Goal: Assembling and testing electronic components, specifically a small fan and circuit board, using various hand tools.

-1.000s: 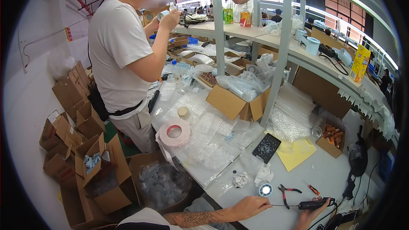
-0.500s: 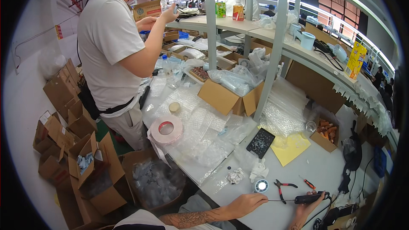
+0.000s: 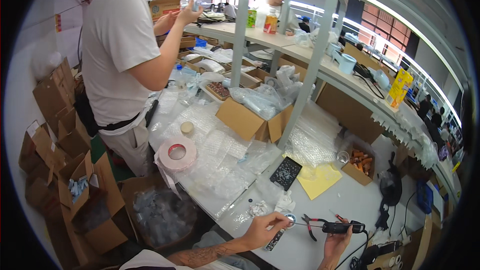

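My right hand (image 3: pixel 338 242) is wrapped round the body of a black corded electric screwdriver (image 3: pixel 343 227), its long thin shaft pointing left. The fingers of my left hand (image 3: pixel 266 230) are closed in a pinch at the far end of that shaft. Beneath and beside the left hand lies a small round blue-rimmed device (image 3: pixel 291 217), partly covered, with a dark narrow part (image 3: pixel 274 240) reaching toward me. Pliers with red handles (image 3: pixel 311 226) lie just beyond the shaft. A small red screwdriver (image 3: pixel 339 217) is partly hidden behind the black tool.
A black tray of small screws (image 3: pixel 289 173) and a yellow sheet (image 3: pixel 320 182) lie farther back. Bubble wrap, a tape roll (image 3: pixel 177 154) and an open carton (image 3: pixel 245 119) occupy the left bench. A co-worker (image 3: pixel 117 50) stands there. Cartons (image 3: pixel 107 205) line the floor.
The view has shifted, so the bench sits farther left in it. My left hand now overlaps the round device, whose bright face is less visible; the electric screwdriver stays in my right hand.
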Demonstrator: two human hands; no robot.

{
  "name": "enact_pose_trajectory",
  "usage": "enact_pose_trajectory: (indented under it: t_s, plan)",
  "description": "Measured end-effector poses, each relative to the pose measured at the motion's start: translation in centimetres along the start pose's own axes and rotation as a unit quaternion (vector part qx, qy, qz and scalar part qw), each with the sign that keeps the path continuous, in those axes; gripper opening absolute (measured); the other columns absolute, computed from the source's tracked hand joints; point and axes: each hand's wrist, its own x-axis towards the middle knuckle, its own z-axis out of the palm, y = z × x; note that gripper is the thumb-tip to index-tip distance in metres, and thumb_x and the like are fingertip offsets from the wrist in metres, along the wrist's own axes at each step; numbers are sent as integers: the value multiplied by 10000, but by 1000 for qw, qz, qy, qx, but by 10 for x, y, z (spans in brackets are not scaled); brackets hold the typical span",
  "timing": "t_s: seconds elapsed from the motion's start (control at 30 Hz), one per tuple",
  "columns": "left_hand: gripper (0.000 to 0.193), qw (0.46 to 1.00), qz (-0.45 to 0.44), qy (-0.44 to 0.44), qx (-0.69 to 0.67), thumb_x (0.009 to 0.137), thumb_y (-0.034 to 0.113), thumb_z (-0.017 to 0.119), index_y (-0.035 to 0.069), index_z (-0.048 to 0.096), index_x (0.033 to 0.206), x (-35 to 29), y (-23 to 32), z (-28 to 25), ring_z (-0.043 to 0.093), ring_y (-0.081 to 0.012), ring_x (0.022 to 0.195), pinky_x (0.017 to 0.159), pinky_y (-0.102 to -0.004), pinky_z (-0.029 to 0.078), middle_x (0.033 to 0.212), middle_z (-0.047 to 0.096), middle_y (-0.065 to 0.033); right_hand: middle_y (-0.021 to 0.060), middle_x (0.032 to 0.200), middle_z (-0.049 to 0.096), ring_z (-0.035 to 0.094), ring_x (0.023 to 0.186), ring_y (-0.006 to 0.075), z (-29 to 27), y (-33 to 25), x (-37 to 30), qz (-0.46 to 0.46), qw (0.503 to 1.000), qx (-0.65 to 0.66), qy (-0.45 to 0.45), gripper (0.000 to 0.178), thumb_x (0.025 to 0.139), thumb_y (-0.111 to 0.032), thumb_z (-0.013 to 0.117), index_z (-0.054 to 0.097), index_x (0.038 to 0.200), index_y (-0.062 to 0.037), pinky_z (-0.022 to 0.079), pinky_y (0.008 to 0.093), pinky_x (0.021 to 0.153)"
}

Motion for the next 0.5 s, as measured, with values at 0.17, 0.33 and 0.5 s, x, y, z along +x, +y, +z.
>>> enact_pose_trajectory:
  t_s: [0.17, 0.33, 0.5]
  plan:
    - [176, 945, 68, 36, -318, 983, 46, 621, -44, 608, 1134, 16, 46, -8, 707, -225, 1009, 887, -331, 575, 1152, 694, -224, 88, 1063, 655, 666, 831, 181, 49, 14, -33, 21, 995, 89, -32, 292, 972, -313, 634, 601, 1124, -66, 543, 281, 624]
    - [188, 960, 85, 25, -267, 972, 11, 624, -37, 628, 1154, 5, 50, -3, 686, -189, 1054, 947, -307, 558, 1210, 685, -187, 85, 810, 679, 638, 775, 214, 83, 13, -70, 92, 984, 119, 97, 399, 1028, -399, 526, 651, 889, -46, 541, 335, 737]
    - [151, 944, 73, 18, -320, 954, -80, 590, -63, 645, 1093, 1, 45, -13, 689, -265, 1086, 980, -341, 561, 1137, 695, -252, 85, 885, 701, 656, 838, 217, 44, 13, -83, 208, 974, 70, -48, 304, 1047, -297, 527, 667, 985, -34, 539, 340, 765]
